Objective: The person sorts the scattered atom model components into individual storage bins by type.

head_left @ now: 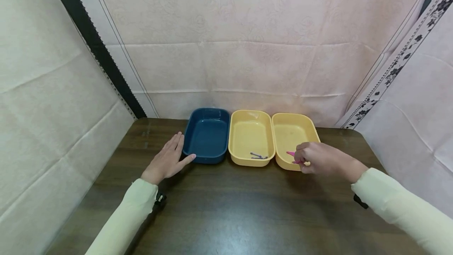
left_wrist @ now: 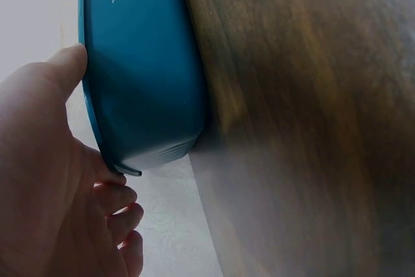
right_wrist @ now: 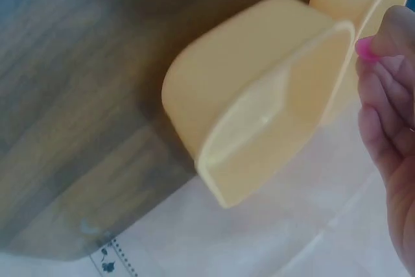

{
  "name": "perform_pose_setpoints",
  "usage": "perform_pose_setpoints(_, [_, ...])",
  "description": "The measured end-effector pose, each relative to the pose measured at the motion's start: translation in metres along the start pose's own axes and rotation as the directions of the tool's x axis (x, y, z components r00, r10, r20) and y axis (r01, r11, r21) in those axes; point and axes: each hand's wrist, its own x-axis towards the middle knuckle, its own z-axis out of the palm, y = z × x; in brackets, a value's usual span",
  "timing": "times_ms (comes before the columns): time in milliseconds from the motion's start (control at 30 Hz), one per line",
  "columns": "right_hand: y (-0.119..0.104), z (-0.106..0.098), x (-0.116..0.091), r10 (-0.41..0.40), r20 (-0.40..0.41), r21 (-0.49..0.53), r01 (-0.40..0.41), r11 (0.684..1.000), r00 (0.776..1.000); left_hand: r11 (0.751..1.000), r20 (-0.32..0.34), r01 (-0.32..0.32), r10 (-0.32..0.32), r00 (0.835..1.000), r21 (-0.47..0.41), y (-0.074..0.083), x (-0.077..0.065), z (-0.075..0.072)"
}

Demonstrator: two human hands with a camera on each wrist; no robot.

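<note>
My left hand (head_left: 168,159) lies with extended fingers along the left side of the blue tray (head_left: 207,159), and its thumb touches the rim in the left wrist view. Over the front of the right yellow tray (head_left: 291,119), my right hand (head_left: 313,158) pinches a small pink object (right_wrist: 366,49) between thumb and fingers. Two pink tips show beside the fingers in the head view, one of them pointed; the fingers hide the rest, so its kind is unclear. Several thin blue-violet stick-like pieces (head_left: 258,156) lie in the front of the middle yellow tray (head_left: 250,119).
The three trays stand side by side at the back of a dark wooden table (head_left: 219,207). Pale cloth (head_left: 226,66) hangs behind them, and more cloth (head_left: 53,89) rises at both sides.
</note>
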Motion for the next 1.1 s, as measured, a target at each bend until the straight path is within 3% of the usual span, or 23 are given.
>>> perform_pose_setpoints(367, [0.031, 0.003, 0.004, 0.094, 0.040, -0.043, -0.092, 0.995, 0.995, 1.000, -0.002, -0.003, 0.003, 1.000, 0.002, -0.001, 0.000, 0.001])
perform_pose_setpoints(667, [0.048, 0.010, 0.008, 0.179, -0.036, -0.117, -0.182, 0.976, 0.983, 1.000, -0.006, -0.001, 0.001, 1.000, 0.002, -0.002, -0.001, 0.000])
perform_pose_setpoints(900, [0.042, 0.001, 0.000, 0.357, -0.090, -0.100, -0.365, 0.926, 0.930, 1.000, -0.001, 0.005, -0.005, 1.000, 0.004, -0.001, -0.001, -0.003])
perform_pose_setpoints(1100, [0.029, 0.000, -0.015, 0.456, -0.121, -0.087, -0.467, 0.880, 0.882, 1.000, -0.009, 0.005, -0.005, 1.000, -0.007, 0.001, -0.001, -0.008])
